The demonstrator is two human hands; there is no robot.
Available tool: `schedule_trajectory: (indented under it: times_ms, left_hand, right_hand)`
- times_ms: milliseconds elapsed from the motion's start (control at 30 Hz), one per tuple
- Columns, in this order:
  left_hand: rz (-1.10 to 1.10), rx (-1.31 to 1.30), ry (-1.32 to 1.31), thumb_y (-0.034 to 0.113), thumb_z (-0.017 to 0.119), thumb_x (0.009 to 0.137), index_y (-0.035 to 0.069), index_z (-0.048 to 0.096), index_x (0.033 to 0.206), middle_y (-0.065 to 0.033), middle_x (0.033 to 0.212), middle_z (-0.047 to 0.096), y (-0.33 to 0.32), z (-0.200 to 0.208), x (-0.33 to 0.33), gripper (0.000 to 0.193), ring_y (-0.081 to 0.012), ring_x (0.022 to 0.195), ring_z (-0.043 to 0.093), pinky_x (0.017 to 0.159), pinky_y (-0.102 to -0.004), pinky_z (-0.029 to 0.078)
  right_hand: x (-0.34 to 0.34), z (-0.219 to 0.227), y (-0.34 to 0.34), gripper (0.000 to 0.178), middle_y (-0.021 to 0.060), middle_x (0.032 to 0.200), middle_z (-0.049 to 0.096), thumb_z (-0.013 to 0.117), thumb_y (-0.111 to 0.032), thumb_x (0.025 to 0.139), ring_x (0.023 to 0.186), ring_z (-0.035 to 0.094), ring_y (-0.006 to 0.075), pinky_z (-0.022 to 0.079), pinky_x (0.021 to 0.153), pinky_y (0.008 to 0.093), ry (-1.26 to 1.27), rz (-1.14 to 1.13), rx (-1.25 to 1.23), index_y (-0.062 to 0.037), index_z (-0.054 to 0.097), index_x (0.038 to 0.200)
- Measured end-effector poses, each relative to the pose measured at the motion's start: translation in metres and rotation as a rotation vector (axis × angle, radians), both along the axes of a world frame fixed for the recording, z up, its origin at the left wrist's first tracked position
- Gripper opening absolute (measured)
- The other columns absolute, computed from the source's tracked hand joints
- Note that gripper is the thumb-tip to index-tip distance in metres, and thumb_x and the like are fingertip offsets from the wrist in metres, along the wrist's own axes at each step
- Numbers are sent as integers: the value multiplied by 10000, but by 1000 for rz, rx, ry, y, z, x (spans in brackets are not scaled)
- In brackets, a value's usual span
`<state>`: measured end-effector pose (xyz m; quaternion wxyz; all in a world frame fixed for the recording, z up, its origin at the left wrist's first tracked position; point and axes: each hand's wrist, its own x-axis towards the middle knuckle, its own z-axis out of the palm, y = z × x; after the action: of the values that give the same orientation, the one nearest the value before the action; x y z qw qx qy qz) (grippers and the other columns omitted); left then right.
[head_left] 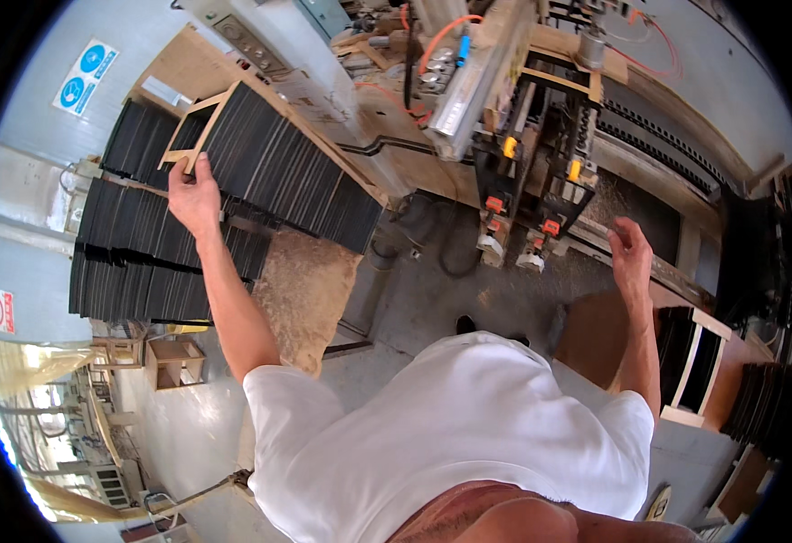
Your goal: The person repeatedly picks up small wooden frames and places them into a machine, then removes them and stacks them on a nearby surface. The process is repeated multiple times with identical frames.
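Observation:
My left hand (195,196) is at the left, its thumb and fingers closed on the near end of a light wooden frame (193,149) with black panels inside. That frame rests against the top of a long row of black panels with pale edges (274,149). On the other side, my right hand (632,258) hangs in the air beside a machine (540,172) with orange and yellow fittings. Its fingers are loosely curved and apart from the thumb, and I see nothing in them.
More black panels (142,244) stand in rows at the left, beside a worn brown board (301,290). Another pale-edged frame with black panels (696,366) lies at the right on a brown surface. A small wooden box (176,364) sits on the floor at the lower left.

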<state>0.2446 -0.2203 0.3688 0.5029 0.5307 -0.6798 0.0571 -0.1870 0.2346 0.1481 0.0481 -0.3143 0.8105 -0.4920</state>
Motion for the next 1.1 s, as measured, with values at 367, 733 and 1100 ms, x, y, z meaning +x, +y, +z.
schedule_trajectory:
  times_ms: [367,733,1100]
  left_hand:
    - [-434,-241,189,123,553,965,-44,600,1073,-132,1018,641,127,-74,-85,205,-206,882,615,778,-306,508]
    - [-1130,1131,438,222,569,981,-19,594,1169,-113,1045,671,232,-268,-336,307,-174,902,663,789,-297,556]
    - [-1058,1592,854,396,576,961,-21,446,1328,-150,1244,566,100,-311,-554,570,-290,1124,585,945,-436,505]
  right_hand:
    - [-14,73,166,285,132,1109,649,671,-79,842,998,628,323,514,770,387,434,-242,221,-49,597,1116]
    - [46,11,281,234,147,907,644,677,-174,832,881,618,369,483,727,457,9,-615,630,-83,576,1022]
    - [46,8,266,205,129,832,626,610,-109,870,806,603,319,471,727,426,196,-884,499,-78,602,1072]
